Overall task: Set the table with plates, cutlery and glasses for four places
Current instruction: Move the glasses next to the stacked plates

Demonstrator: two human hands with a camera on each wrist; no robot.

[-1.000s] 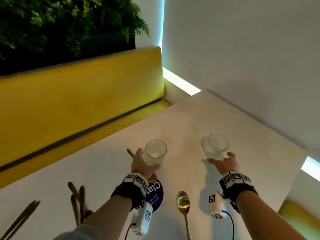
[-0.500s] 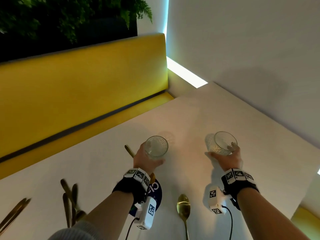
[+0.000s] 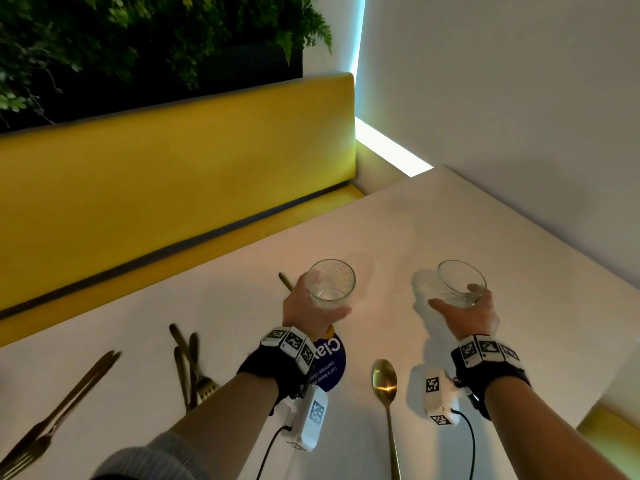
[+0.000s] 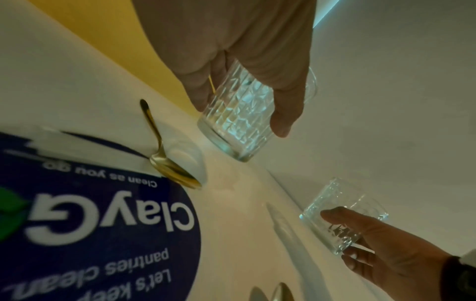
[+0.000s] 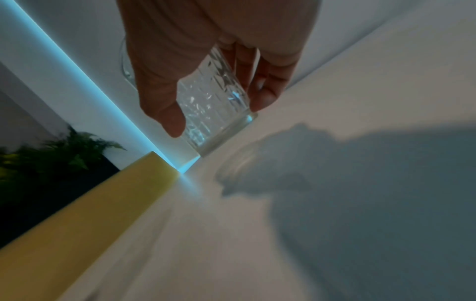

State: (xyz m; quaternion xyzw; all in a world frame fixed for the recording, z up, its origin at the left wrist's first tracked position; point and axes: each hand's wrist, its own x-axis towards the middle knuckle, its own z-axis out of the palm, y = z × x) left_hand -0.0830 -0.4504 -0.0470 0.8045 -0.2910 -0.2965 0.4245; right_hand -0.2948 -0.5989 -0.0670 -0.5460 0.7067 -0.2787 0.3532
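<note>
At the far left of the white table (image 3: 450, 230), a pair of gold forks (image 3: 52, 420) and a small bunch of gold cutlery (image 3: 188, 368) were seen lying flat, untouched and in the same places as a second before. No plates were visible anywhere in the views.

Next to the right, the left hand (image 3: 308, 311) was wrapped around a cut-pattern glass (image 3: 330, 282), thumb on one side and fingers on the other, as in the earlier pictures. This left glass had been drawn back a little toward the person; from the left wrist view its base appeared to be just clear of the table, beside a gold spoon (image 4: 165, 154) that lay at the edge of a round blue sticker (image 4: 103, 234). Whether the base touched could not be told for certain.

Further right, a second gold spoon (image 3: 384, 379) lay between the two forearms.

On the right, the change was plainer. A second earlier the right hand (image 3: 467, 313) had only been reaching beside the right glass (image 3: 459, 284); now the fingers and thumb were closed on its lower wall, and the glass was tilted and lifted off the table, its shadow cast below it.

It was judged that both glasses had been picked up for carrying to their places, with the plates yet to be set.
</note>
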